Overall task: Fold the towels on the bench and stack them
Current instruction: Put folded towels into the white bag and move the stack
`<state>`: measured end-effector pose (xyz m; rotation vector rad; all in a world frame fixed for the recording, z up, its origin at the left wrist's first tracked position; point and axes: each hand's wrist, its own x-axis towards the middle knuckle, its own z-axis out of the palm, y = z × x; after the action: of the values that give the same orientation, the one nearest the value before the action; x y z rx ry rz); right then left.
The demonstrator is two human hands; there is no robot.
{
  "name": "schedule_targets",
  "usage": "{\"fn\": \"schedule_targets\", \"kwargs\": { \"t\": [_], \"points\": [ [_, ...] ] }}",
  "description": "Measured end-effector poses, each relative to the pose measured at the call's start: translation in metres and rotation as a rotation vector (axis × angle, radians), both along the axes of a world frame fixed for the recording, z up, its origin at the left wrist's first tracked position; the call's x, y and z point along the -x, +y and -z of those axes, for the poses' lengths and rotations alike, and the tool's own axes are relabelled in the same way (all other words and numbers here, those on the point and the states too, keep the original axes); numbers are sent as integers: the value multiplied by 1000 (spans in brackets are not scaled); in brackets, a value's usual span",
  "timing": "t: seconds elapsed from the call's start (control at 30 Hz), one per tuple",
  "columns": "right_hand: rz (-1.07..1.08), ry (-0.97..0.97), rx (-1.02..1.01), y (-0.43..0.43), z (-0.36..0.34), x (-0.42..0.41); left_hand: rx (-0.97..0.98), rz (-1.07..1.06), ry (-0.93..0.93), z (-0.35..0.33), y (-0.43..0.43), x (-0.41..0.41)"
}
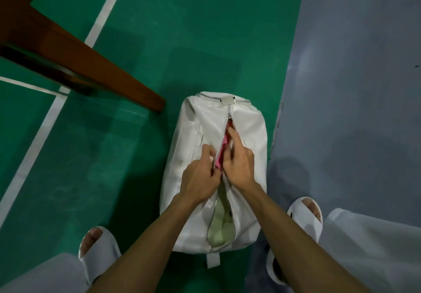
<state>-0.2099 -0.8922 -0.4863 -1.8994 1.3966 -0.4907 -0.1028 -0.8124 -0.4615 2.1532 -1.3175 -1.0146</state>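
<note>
A white bag (196, 138) lies on the green floor (159, 30) between the person's feet, its long zip open along most of the top. The left hand (200, 179) has its fingers curled over the left lip of the opening, with the thumb tucked against it, holding the bag's edge. Just beside it, knuckles nearly touching, the right hand (239, 167) reaches in from the other side. Its forefinger is straight and lies along the pink towel (220, 158), while its other fingers bend down into the gap; whether they grip the cloth cannot be told. The pink towel sits inside the bag, showing as a narrow strip between the two hands and running on past the right forefinger toward the zip pull (230, 117). Behind both wrists, nearer the person, a pale green towel (222, 226) fills the wider part of the opening. Beyond the left hand and off to its left stands the brown wooden bench (75, 49). A white slipper (100, 247) is outside the left forearm, and another slipper (305, 215) outside the right, on grey floor (353, 65).
</note>
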Motion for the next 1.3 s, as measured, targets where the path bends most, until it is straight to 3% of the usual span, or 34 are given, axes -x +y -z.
{"fn": "schedule_targets", "kwargs": {
  "t": [0.07,0.27,0.4,0.63,0.7,0.77,0.83,0.93,1.13,1.3],
  "points": [
    [15,-8,-68,-11,5,-7,25,42,9,2,-1,-3],
    [190,-479,-494,-32,-9,-11,-11,46,-34,11,-4,-7],
    [303,-663,-647,-36,-9,-7,-43,28,-32,10,-5,0],
    [430,-644,-585,-39,-10,-20,-160,94,-17,-2,-17,-12],
    [443,-634,-572,-36,-10,-22,-116,-58,-44,-11,-32,-16],
    [434,-605,-551,-30,-9,-26,50,-288,-137,-20,-60,-19],
    [447,-577,-512,-24,-8,-30,48,-377,-191,-29,-95,-22],
    [469,-542,-489,-22,-8,-34,-130,-216,-274,-31,-134,-23],
    [428,-506,-506,-29,-13,-37,-133,55,-490,-24,-159,-33],
    [470,-518,-504,-18,-18,-32,-100,60,-473,-29,-176,-30]
  ]
}}
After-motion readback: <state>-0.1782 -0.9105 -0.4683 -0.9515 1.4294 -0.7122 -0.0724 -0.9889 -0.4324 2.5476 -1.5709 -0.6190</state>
